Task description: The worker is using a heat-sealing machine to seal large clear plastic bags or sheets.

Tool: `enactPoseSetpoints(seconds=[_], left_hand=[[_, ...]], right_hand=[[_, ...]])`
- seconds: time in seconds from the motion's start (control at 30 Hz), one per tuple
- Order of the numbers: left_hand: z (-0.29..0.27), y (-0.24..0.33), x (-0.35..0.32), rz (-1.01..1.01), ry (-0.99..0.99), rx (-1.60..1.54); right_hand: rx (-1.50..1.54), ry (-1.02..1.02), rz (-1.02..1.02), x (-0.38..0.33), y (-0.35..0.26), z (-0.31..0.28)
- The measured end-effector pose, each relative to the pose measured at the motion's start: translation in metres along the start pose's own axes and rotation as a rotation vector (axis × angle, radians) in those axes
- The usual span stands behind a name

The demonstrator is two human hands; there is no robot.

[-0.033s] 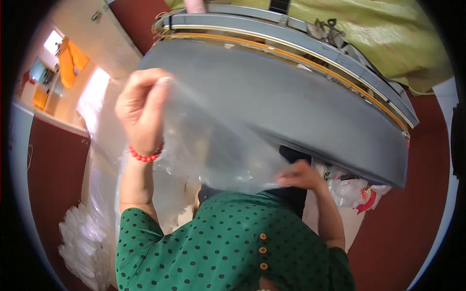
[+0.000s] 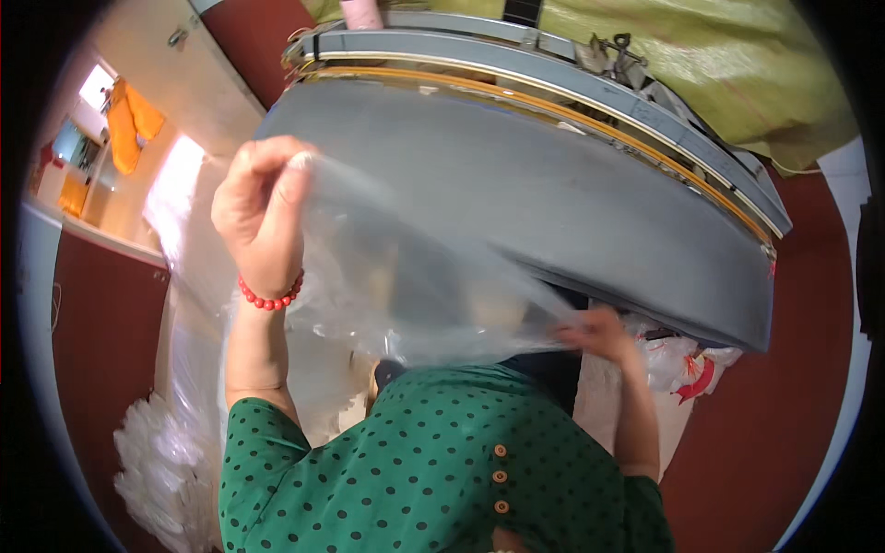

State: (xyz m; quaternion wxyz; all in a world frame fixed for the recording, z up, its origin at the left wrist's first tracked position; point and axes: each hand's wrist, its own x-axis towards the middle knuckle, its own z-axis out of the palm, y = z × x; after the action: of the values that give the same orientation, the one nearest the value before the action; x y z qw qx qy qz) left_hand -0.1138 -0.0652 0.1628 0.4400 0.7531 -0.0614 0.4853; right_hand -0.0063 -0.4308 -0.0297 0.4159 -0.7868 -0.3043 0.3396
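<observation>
A clear plastic sheet or bag (image 2: 415, 295) is stretched between my two hands, in front of my body and over the near edge of a grey table (image 2: 461, 175). My left hand (image 2: 263, 198), raised at the left with a red bead bracelet on its wrist, pinches one upper corner of the plastic between thumb and fingers. Lower down at the right, my right hand (image 2: 599, 334) grips the plastic's other end; its fingers are blurred by motion. Whether the plastic is a single film or a bag, I cannot tell.
A long metal sealing bar (image 2: 461, 46) with an orange strip runs along the table's far edge. Piled clear plastic (image 2: 166, 470) lies at the lower left. Plastic bags (image 2: 668, 359) sit under the table at the right. A yellow-green woven sack (image 2: 710, 74) stands behind.
My right hand has moved to the right, drawing the plastic wider. My left hand has shifted slightly left, still pinching its corner.
</observation>
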Motion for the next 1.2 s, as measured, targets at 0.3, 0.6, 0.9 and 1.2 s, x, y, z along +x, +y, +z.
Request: enactPoseSetpoints(seconds=[0.3,0.6,0.9,1.2], left_hand=[[-0.005,-0.114,-0.111,-0.186,-1.481,0.152],[-0.201,-0.215,0.138,-0.032,-0.024,1.185],[-0.091,-0.381,0.018,-0.632,-0.581,1.061],[-0.097,-0.38,0.024,-0.637,-0.577,1.327]], right_hand=[[-0.402,1.927,0.318,-0.367,0.118,-0.204],[-0.496,1.066,0.26,-0.195,0.096,-0.241],[-0.021,0.916,0.572,-0.16,0.087,-0.276],[-1.01,1.259,-0.141,-0.063,-0.017,-0.216]])
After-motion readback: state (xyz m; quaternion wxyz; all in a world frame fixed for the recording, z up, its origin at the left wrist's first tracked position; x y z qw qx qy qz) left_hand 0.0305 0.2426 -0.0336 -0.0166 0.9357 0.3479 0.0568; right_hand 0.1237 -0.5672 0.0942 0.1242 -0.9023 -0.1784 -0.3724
